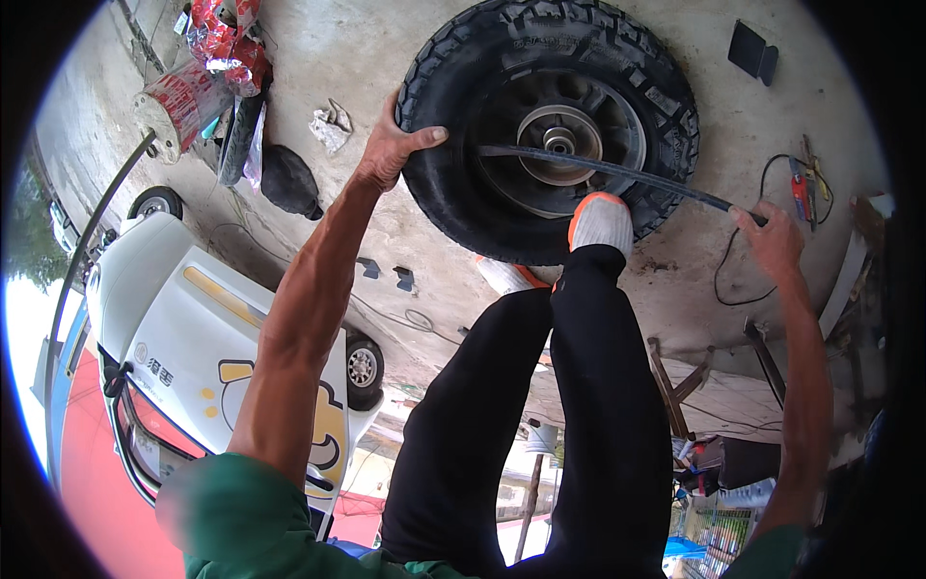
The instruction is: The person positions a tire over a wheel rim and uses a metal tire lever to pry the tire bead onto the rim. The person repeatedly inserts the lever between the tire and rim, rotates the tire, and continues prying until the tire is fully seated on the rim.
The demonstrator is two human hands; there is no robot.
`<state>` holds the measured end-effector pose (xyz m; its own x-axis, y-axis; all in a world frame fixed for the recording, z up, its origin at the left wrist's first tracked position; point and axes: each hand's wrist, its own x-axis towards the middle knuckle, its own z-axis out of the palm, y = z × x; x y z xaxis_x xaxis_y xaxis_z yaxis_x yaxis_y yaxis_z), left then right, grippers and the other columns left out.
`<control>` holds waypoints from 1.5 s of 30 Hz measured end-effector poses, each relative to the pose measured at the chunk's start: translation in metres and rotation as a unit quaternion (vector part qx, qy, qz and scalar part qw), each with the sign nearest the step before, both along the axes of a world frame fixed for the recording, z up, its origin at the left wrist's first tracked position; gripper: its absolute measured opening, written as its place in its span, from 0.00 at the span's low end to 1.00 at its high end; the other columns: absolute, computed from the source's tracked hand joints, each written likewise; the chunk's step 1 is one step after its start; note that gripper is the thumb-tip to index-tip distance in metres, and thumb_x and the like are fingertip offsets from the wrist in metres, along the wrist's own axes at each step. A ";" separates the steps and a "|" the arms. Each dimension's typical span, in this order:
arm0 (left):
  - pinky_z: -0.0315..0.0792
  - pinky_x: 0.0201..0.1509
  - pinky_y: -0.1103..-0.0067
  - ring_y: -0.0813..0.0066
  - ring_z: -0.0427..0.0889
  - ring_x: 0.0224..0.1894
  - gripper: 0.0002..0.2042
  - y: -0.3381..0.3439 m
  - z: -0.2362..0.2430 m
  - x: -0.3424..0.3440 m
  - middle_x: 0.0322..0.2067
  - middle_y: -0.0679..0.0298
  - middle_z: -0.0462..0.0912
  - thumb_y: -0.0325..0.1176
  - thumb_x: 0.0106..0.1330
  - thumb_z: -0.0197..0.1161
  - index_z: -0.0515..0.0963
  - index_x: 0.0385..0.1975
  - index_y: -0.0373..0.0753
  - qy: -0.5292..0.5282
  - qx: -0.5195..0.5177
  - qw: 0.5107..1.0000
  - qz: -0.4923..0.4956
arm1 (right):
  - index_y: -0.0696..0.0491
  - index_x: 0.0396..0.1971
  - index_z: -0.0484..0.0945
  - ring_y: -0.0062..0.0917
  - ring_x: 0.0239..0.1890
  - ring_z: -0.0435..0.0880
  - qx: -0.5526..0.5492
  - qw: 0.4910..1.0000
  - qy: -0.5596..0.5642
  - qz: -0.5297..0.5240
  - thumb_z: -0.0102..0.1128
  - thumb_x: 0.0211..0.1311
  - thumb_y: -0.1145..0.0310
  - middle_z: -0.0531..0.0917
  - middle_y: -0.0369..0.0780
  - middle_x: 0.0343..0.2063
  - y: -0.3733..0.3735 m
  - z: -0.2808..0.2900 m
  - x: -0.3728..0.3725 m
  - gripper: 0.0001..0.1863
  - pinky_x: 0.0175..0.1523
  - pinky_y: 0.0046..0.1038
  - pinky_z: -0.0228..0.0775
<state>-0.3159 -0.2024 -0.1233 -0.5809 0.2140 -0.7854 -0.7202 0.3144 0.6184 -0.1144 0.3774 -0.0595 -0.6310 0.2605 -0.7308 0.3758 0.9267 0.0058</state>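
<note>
A large black off-road tire (463,87) on a grey metal wheel (622,121) lies flat on the concrete floor at my feet. My left hand (395,145) grips its left edge, thumb on the sidewall, the other fingers mostly hidden past the tread. A long dark pry bar (646,178) crosses the wheel, its flat left tip by the inner edge of the sidewall. My right hand (775,241) is closed round the bar's right end, off the tire. My right shoe (603,222) is on the tire's near side; my left shoe (506,275) shows beside it.
A white three-wheeled vehicle (212,328) stands at left. Far left are a red-smeared bucket (183,106) and a dark bag (287,180). A red-handled tool (800,188) and a cable (738,299) lie at right. A dark flat piece (748,50) is at far right.
</note>
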 end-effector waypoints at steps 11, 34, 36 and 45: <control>0.71 0.76 0.64 0.59 0.77 0.70 0.62 -0.022 -0.023 -0.014 0.71 0.53 0.76 0.55 0.49 0.89 0.57 0.82 0.38 -0.136 0.160 0.978 -0.008 | 0.58 0.24 0.76 0.45 0.26 0.74 -0.062 0.997 0.016 0.035 0.69 0.62 0.28 0.74 0.48 0.20 0.036 -0.053 -0.004 0.41 0.36 0.49 0.66; 0.67 0.80 0.55 0.38 0.67 0.78 0.61 0.021 0.020 -0.021 0.76 0.38 0.64 0.64 0.53 0.81 0.56 0.84 0.44 0.207 -0.108 0.963 -0.137 | 0.60 0.31 0.79 0.59 0.35 0.85 -0.007 0.998 -0.055 0.004 0.58 0.72 0.28 0.83 0.57 0.25 -0.043 0.075 0.009 0.41 0.43 0.57 0.72; 0.69 0.78 0.54 0.39 0.70 0.76 0.54 0.054 0.029 -0.033 0.76 0.39 0.64 0.69 0.61 0.73 0.59 0.83 0.47 0.334 -0.141 0.911 -0.194 | 0.61 0.33 0.80 0.61 0.35 0.85 -0.031 0.992 -0.120 -0.013 0.55 0.77 0.33 0.83 0.59 0.24 -0.060 0.112 0.002 0.38 0.43 0.56 0.73; 0.74 0.70 0.55 0.38 0.80 0.66 0.43 0.091 0.011 -0.054 0.64 0.42 0.81 0.75 0.74 0.48 0.77 0.70 0.41 0.207 -0.322 0.902 -0.199 | 0.58 0.40 0.76 0.29 0.18 0.73 -0.406 0.747 -0.393 -0.350 0.54 0.84 0.52 0.74 0.38 0.20 -0.156 0.257 -0.070 0.21 0.27 0.37 0.68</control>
